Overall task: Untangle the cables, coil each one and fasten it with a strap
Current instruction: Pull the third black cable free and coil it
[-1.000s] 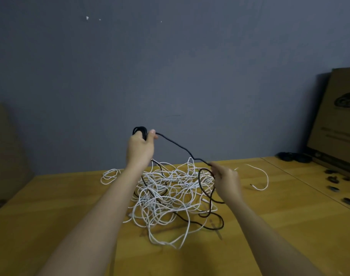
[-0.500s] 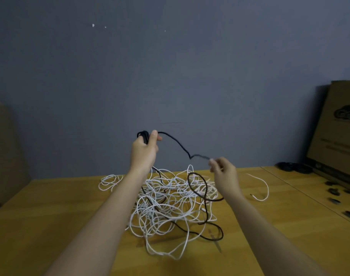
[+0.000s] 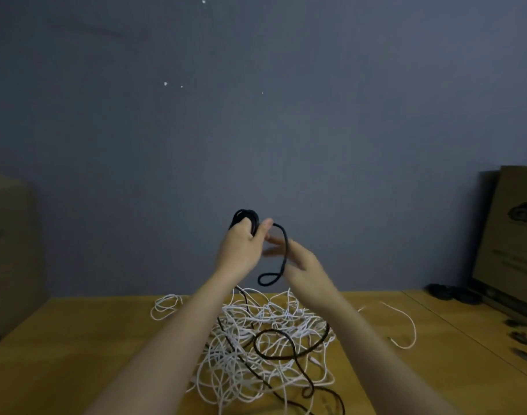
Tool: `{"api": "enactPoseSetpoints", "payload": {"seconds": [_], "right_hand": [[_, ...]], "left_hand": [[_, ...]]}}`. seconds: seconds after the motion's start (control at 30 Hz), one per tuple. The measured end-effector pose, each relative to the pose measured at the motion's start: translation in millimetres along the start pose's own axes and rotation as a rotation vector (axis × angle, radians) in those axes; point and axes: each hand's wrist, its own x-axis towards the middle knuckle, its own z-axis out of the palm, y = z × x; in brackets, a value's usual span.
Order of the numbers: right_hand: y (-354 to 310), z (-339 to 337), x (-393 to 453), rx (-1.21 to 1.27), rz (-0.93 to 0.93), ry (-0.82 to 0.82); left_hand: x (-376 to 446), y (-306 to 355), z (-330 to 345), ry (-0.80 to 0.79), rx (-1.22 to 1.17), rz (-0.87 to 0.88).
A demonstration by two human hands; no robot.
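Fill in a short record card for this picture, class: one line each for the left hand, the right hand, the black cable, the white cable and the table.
left hand: raised, gripping a small coil of black cable
right hand: blurred, beside the left, guiding a hanging loop
black cable: partly coiled, the rest lying in the pile
white cable: loose tangle, not coiled
table: wooden, carries the tangle
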Motion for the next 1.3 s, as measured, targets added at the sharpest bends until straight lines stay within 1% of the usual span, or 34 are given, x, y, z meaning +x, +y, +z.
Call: {"api": "enactPoseSetpoints", "payload": {"seconds": [0.03,0.07,0.13,0.17,0.23,0.3,0.37,0.43,0.5,0.57,0.6,0.63,0.73,0.8,0.83,0.9,0.97,1.03,1.1,1.23,1.3], "right_hand": [[-1,2,-4,0.161,0.035,0.02],[-1,1,-8,0.262,0.093,0.037],[-3,-1,-13,0.336,0.176,-0.011],[-4,0,-16,0.305,0.177,-0.049],[-6,6,-16,0.164,0.129,-0.07],[-6,12,-13,-0.024,0.101,0.001],[-2,10,-8,-0.313,0.066,0.087],[4,1,-4,-0.639,0.041,0.137],[9,-11,-2,-0.865,0.086,0.15],[10,-23,1,-0.943,0.126,0.174],[11,-29,3,-0.944,0.113,0.205],[11,-33,5,-0.922,0.062,0.249],[11,-36,7,-0.771,-0.149,0.408],[12,-32,9,-0.671,-0.18,0.462],[13,-29,11,-0.648,-0.161,0.448],[18,-21,15,-0.658,-0.116,0.368],[20,-7,15,-0.683,-0.118,0.279],[26,13,11,-0.719,-0.221,0.234],[35,31,4,-0.723,-0.269,0.209],[53,63,-5,-0.544,-0.05,0.036],[56,77,-6,-0.491,-0.071,0.027]], "left_hand": [[1,-4,-2,0.025,0.029,0.003],[2,-6,-5,0.046,0.055,0.003],[3,-7,-11,0.058,0.082,0.008],[3,-6,-14,0.053,0.088,0.012],[3,-4,-17,0.04,0.102,0.008],[2,-5,-18,0.029,0.081,-0.014],[2,-5,-20,0.017,0.026,-0.039],[2,-4,-24,-0.027,-0.014,-0.045],[-1,-2,-30,-0.117,-0.013,-0.032],[-5,-1,-36,-0.241,-0.051,-0.032],[-8,1,-39,-0.308,-0.1,-0.05],[-11,2,-42,-0.38,-0.162,-0.082],[-21,3,-52,-0.591,-0.362,-0.168],[-30,2,-57,-0.71,-0.451,-0.185],[-34,2,-58,-0.765,-0.493,-0.192],[-42,1,-58,-0.858,-0.584,-0.205],[-48,-1,-55,-0.913,-0.72,-0.232],[-50,-3,-53,-0.904,-0.878,-0.26],[-51,-5,-51,-0.82,-1.014,-0.278],[-52,-14,-38,-0.541,-1.205,-0.3],[-53,-21,-28,-0.425,-1.217,-0.314]]}}
